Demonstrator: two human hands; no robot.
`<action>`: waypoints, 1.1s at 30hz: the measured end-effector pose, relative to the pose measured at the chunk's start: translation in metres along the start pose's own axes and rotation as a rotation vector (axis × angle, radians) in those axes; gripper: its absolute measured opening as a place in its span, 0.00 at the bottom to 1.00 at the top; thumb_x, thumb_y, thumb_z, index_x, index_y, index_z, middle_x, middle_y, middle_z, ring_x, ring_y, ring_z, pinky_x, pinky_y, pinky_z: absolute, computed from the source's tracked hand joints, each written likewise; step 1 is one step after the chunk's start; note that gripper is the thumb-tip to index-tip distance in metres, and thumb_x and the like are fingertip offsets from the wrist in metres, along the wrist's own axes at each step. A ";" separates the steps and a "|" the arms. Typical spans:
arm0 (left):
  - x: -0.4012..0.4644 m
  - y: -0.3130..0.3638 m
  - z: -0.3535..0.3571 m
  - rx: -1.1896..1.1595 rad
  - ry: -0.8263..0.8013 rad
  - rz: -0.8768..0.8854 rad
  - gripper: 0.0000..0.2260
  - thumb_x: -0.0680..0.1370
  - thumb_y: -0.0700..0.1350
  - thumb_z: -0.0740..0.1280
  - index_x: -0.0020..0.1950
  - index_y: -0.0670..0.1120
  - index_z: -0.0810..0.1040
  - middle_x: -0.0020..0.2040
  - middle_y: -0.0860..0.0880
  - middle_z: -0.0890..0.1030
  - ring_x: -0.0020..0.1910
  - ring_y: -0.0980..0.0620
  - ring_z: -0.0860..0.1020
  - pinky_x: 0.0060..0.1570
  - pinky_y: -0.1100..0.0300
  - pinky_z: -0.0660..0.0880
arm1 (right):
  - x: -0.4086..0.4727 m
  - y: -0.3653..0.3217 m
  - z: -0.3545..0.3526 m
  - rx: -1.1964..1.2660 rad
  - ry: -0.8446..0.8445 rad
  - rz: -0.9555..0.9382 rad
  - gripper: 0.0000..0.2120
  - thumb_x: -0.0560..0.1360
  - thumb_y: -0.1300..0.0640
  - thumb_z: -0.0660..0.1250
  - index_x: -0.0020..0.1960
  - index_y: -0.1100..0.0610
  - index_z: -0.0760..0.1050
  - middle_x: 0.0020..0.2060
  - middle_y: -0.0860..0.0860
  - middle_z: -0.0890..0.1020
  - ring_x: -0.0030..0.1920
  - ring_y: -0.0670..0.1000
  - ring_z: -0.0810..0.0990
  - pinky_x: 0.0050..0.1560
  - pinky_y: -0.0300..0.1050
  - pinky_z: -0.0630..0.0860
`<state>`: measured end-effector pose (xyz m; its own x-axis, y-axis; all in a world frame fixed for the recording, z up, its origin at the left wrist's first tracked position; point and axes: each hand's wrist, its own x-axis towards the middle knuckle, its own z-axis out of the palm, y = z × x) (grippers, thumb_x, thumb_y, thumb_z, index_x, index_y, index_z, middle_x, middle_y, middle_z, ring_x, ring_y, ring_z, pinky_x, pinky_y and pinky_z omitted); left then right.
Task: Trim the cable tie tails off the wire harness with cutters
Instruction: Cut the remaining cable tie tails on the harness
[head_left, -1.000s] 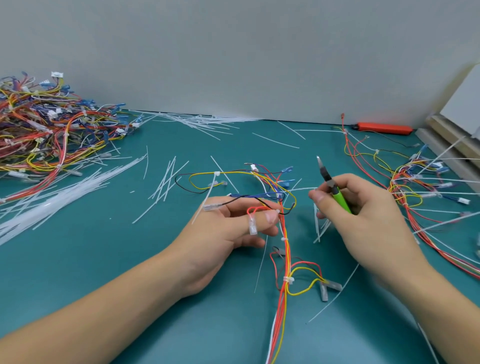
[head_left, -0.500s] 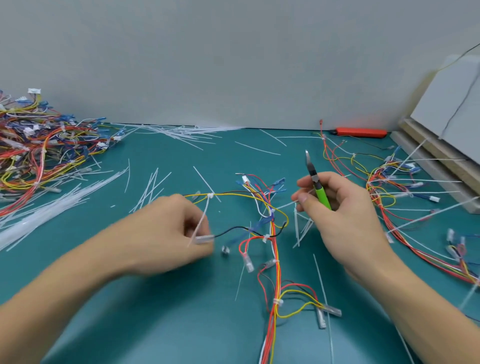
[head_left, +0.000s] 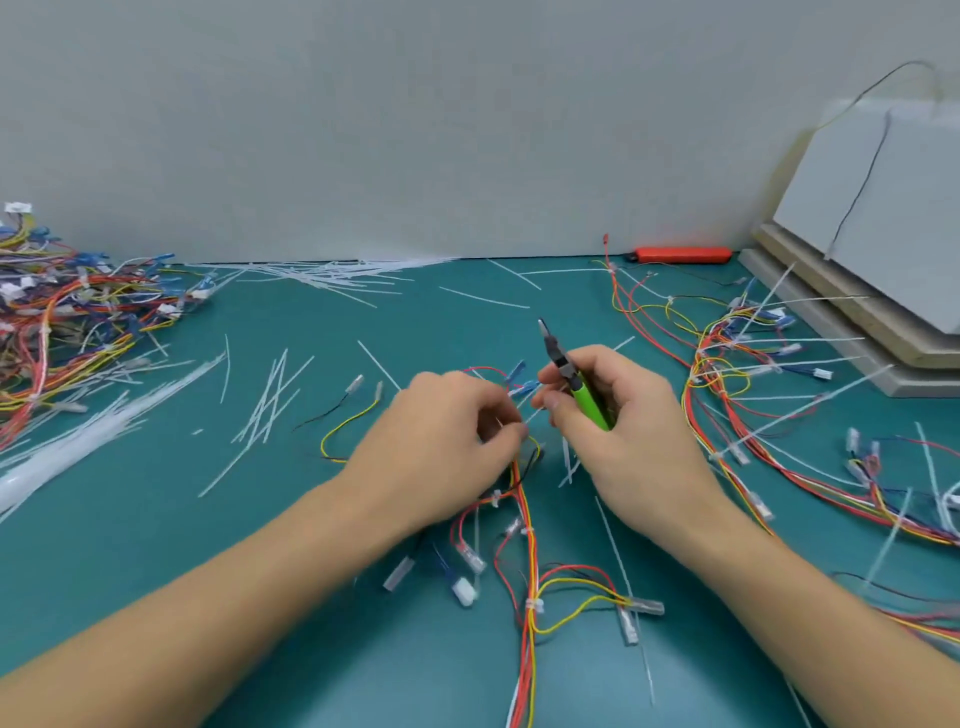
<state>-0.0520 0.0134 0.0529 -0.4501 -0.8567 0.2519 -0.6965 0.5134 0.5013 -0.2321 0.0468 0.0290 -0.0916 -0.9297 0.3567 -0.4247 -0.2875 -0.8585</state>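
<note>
Head view: harness (head_left: 524, 525) between both hands' fingers (head_left: 506, 434).

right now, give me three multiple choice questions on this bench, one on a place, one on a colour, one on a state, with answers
1. Where does the orange tool lie?
A. at the far edge by the wall
B. under the left hand
C. on the harness pile at left

2. What colour are the handles of the cutters?
A. red
B. green
C. black

3. What is the right hand doing?
A. lying flat and empty
B. gripping the cutters
C. pressing on the wall

Answers:
1 A, it sits against the grey wall, far right of centre.
2 B, bright green shows between the fingers.
3 B, fingers curl round the handles, tip pointing up and away.
</note>
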 end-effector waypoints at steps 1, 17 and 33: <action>0.002 -0.002 0.008 -0.003 0.004 -0.037 0.05 0.76 0.52 0.70 0.46 0.55 0.84 0.36 0.58 0.83 0.39 0.57 0.80 0.45 0.55 0.78 | -0.002 0.001 -0.001 -0.012 -0.005 -0.004 0.08 0.80 0.60 0.70 0.50 0.47 0.78 0.43 0.47 0.86 0.45 0.54 0.84 0.52 0.54 0.80; 0.002 -0.025 0.031 -0.211 0.091 -0.122 0.02 0.74 0.54 0.69 0.41 0.59 0.79 0.40 0.65 0.81 0.30 0.63 0.74 0.34 0.61 0.69 | -0.001 -0.001 -0.008 -0.113 0.021 -0.067 0.04 0.79 0.54 0.72 0.51 0.46 0.80 0.38 0.45 0.82 0.38 0.46 0.77 0.42 0.36 0.73; 0.015 -0.040 0.013 -0.663 -0.105 -0.250 0.03 0.80 0.46 0.68 0.47 0.49 0.80 0.40 0.50 0.87 0.28 0.52 0.78 0.26 0.61 0.72 | 0.003 0.002 -0.033 -0.638 -0.274 0.080 0.08 0.74 0.40 0.72 0.46 0.41 0.76 0.34 0.42 0.79 0.37 0.45 0.76 0.42 0.47 0.77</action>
<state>-0.0382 -0.0196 0.0262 -0.3959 -0.9183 0.0000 -0.3146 0.1356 0.9395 -0.2628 0.0509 0.0409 0.0499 -0.9911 0.1236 -0.8796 -0.1022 -0.4645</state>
